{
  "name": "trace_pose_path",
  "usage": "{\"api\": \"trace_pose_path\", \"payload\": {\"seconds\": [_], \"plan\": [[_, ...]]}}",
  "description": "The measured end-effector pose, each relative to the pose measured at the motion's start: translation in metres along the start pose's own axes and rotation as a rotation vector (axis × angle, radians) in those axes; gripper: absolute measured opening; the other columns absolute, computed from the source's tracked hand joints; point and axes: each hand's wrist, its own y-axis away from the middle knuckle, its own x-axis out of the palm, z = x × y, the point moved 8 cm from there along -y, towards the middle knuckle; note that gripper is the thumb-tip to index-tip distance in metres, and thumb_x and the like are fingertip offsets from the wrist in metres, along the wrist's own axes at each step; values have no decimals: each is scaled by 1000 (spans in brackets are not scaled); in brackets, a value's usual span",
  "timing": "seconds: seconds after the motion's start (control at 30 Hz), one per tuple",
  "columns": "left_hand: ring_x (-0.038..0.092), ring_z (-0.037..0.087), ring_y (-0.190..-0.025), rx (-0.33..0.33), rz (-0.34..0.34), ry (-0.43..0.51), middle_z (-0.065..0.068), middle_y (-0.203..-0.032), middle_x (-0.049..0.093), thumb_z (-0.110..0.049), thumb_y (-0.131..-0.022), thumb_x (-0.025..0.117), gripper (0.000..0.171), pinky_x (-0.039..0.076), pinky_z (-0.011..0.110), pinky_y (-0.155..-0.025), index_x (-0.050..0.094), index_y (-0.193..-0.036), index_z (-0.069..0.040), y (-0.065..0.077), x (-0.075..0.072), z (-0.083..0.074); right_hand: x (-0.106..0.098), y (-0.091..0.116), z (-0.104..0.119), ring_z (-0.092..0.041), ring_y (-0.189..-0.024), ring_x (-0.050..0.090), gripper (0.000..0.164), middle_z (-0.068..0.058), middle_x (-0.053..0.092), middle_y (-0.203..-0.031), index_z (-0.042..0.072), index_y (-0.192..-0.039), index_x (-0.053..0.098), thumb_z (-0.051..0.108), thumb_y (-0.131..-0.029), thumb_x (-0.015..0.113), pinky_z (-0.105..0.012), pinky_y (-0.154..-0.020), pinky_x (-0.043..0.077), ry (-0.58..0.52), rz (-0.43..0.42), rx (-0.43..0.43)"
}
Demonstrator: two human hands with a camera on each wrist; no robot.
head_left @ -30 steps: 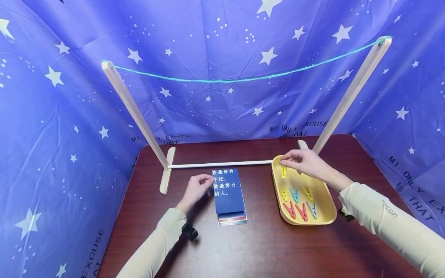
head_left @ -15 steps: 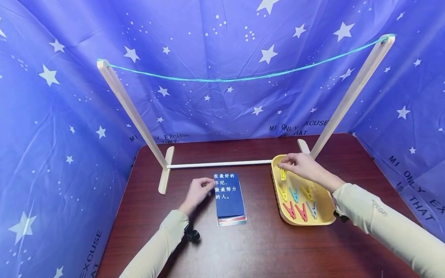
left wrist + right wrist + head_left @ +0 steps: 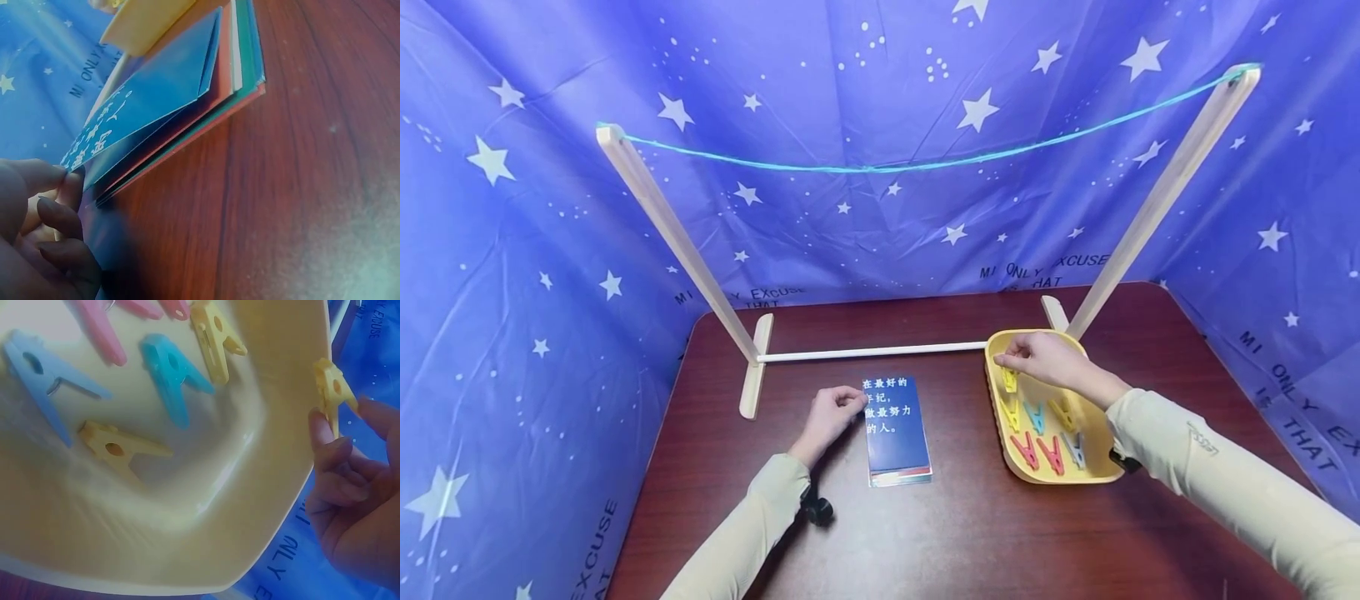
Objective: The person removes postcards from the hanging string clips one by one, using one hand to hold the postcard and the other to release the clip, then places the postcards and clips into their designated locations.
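Observation:
My left hand (image 3: 829, 417) pinches the left edge of a dark blue card (image 3: 897, 442) with white writing. In the left wrist view that card (image 3: 169, 75) tilts up off a stack of coloured cards (image 3: 247, 56) on the table. Over the far left end of a yellow tray, my right hand (image 3: 1048, 360) pinches a yellow clothespin (image 3: 331, 387) by its legs between thumb and finger. Inside the tray (image 3: 1101, 462) lie several more clothespins: red ones (image 3: 1049, 455), a light blue one (image 3: 53, 378), a turquoise one (image 3: 172, 378) and yellow ones (image 3: 122, 447).
Behind the cards stands a wooden frame with a left post (image 3: 677, 242), a right post (image 3: 1172, 192) and a white bottom bar (image 3: 880, 351). A turquoise string (image 3: 880, 170) sags between the post tops. Blue star-printed cloth (image 3: 865, 250) surrounds the dark wooden table (image 3: 970, 542).
My right hand has shifted slightly left and nearer over the tray with the yellow clothespin. The blue card has slid a little nearer with my left hand. The head view has shifted slightly.

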Motion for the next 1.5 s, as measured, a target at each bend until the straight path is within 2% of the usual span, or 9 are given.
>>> {"api": "trace_pose_path", "payload": {"seconds": [0.17, 0.3, 0.47, 0.6, 0.77, 1.07, 1.23, 1.5], "plan": [[53, 3, -59, 1, 7, -24, 6, -71, 69, -8, -92, 76, 14, 43, 19, -57, 74, -100, 4, -1, -1, -1, 4, -6, -5, -12, -63, 50, 28, 4, 61, -72, 8, -82, 70, 30, -100, 70, -30, -58, 42, -6, 37, 24], [53, 6, -53, -32, 9, -8, 9, -70, 69, -8, -92, 75, 13, 43, 19, -51, 72, -100, 3, 0, -2, -1, 7, -11, -9, -12, -63, 50, 28, 2, 62, -72, 6, -84, 71, 28, -100, 70, -30, -58, 42, -23, 55, 29], [53, 7, -47, -59, -26, 5, 9, -70, 71, -8, -92, 75, 11, 43, 19, -48, 70, -95, 1, 2, -4, 0, 12, -17, -16, -11, -61, 48, 30, 3, 58, -68, 5, -81, 70, 29, -99, 70, -28, -55, 38, -17, 81, 46], [57, 8, -45, -61, -44, -13, 6, -69, 72, -10, -93, 73, 10, 46, 19, -51, 70, -93, -1, 2, -5, 0, 18, -21, -23, -12, -60, 47, 31, 3, 56, -65, 6, -78, 68, 29, -98, 71, -28, -55, 38, 20, 105, 64], [63, 10, -47, -73, -31, -58, 2, -68, 71, -13, -93, 73, 9, 48, 20, -57, 71, -94, -4, 1, -4, 3, 25, -24, -29, -14, -60, 49, 31, 2, 56, -64, 7, -76, 67, 31, -95, 72, -30, -56, 39, 81, 114, 103], [64, 9, -48, -95, -12, -133, -2, -67, 71, -13, -93, 72, 6, 48, 21, -59, 72, -92, -8, 2, -7, 5, 33, -30, -31, -13, -56, 42, 35, 5, 44, -58, 13, -66, 59, 32, -94, 70, -29, -52, 33, 112, 128, 159], [65, 9, -49, -103, 4, -176, -2, -65, 71, -13, -94, 69, 6, 49, 23, -63, 73, -91, -10, 2, -7, 3, 36, -31, -32, -17, -59, 48, 34, 1, 51, -60, 13, -66, 60, 30, -95, 68, -31, -53, 36, 140, 147, 206], [67, 11, -52, -100, 9, -203, -3, -68, 72, -11, -96, 67, 7, 54, 29, -73, 74, -94, -9, 8, -8, 3, 44, -30, -32, -19, -60, 53, 28, -3, 59, -65, 9, -72, 65, 26, -94, 69, -33, -54, 40, 132, 140, 219]]}}
